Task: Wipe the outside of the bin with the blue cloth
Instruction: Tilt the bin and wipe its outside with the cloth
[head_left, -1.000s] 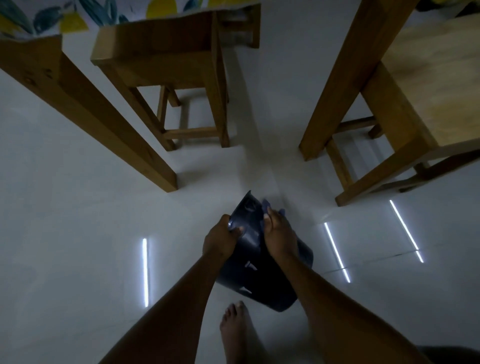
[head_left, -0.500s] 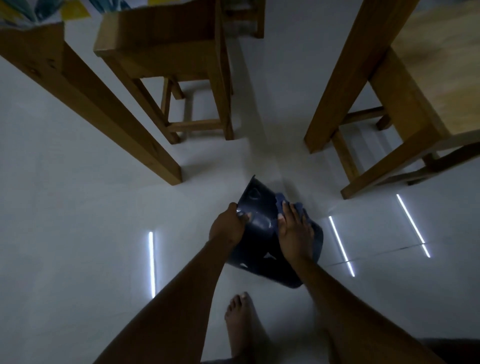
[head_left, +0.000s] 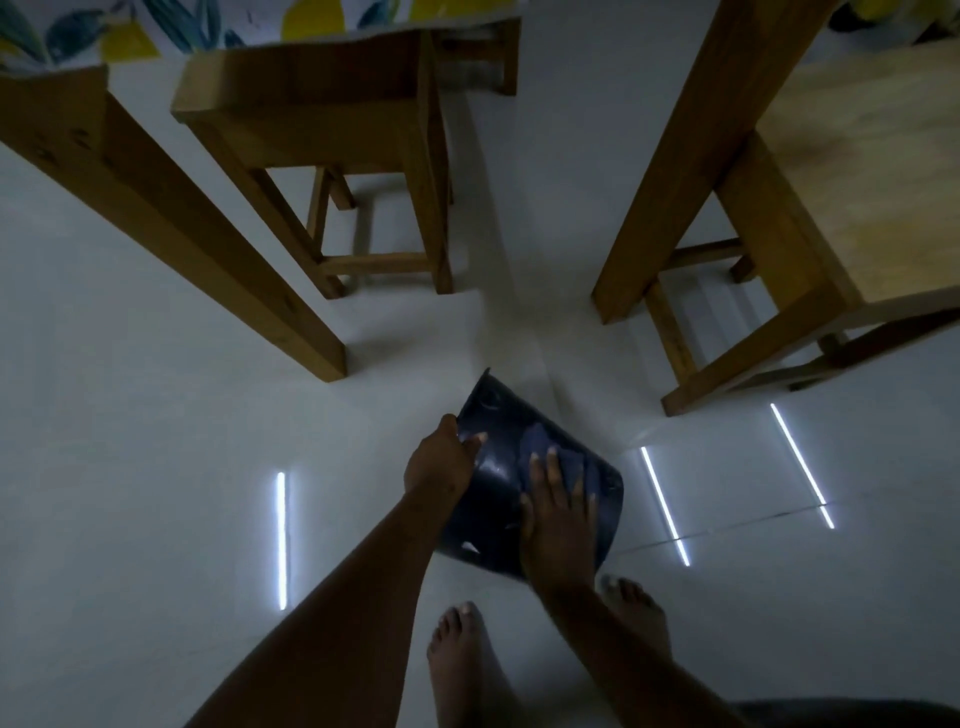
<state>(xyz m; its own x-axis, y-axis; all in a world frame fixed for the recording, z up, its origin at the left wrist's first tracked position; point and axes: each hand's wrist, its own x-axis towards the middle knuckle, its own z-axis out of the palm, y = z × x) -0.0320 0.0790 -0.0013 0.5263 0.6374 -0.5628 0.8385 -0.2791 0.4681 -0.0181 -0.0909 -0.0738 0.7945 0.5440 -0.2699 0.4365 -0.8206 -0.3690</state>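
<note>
A dark navy bin (head_left: 498, 483) is tipped over above the pale floor, its outer wall facing up at me. My left hand (head_left: 441, 460) grips the bin's left edge, thumb on the wall. My right hand (head_left: 558, 512) lies flat on the wall with fingers spread, pressing the blue cloth (head_left: 550, 444) against it. Only the cloth's far part shows beyond my fingertips; the rest is under my palm. The room is dim.
A wooden stool (head_left: 332, 135) stands ahead on the left and a wooden table leg (head_left: 171, 228) slants beside it. Another wooden stool (head_left: 810, 218) is at the right. My bare feet (head_left: 467, 660) stand just below the bin. Light strips reflect off the floor (head_left: 156, 467).
My right hand with the cloth has slid down the bin's wall toward me and to the right. The bin has turned slightly in my left hand, and a second foot has come into view.
</note>
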